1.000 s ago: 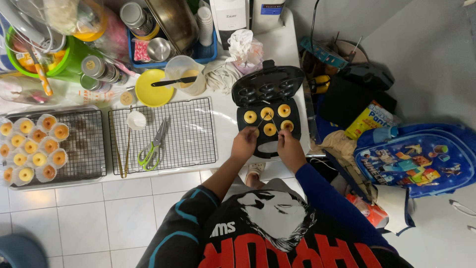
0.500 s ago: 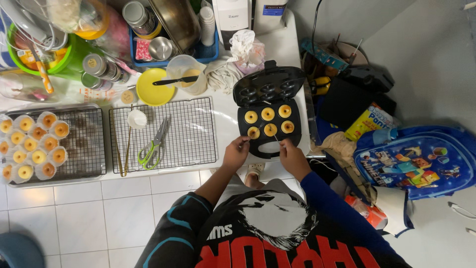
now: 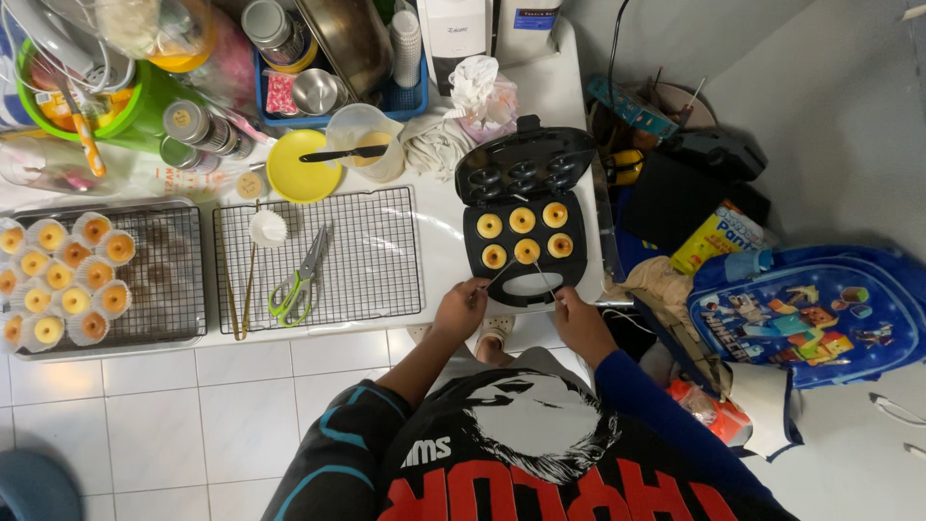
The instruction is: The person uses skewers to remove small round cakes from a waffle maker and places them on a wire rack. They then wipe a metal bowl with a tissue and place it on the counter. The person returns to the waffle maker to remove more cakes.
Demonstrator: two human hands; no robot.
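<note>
An open black mini-donut maker (image 3: 524, 218) sits on the white counter, its lower plate holding several golden donuts (image 3: 522, 220). My left hand (image 3: 461, 309) is at the maker's front left corner, shut on a thin skewer (image 3: 499, 272) whose tip reaches toward the front row of donuts. On the other side, my right hand (image 3: 577, 316) grips a second thin skewer (image 3: 545, 280) pointing at the same row. Both hands rest just off the counter's front edge.
Left of the maker lies a wire cooling rack (image 3: 316, 259) with green-handled scissors (image 3: 297, 282), a brush and chopsticks. A second rack (image 3: 154, 280) holds several small cakes in paper cups. A yellow bowl (image 3: 297, 174), batter jug (image 3: 365, 141) and a blue backpack (image 3: 805, 311) are nearby.
Both hands drew back from the maker's front edge toward my body. Thin skewers now show in them, reaching to the front donuts.
</note>
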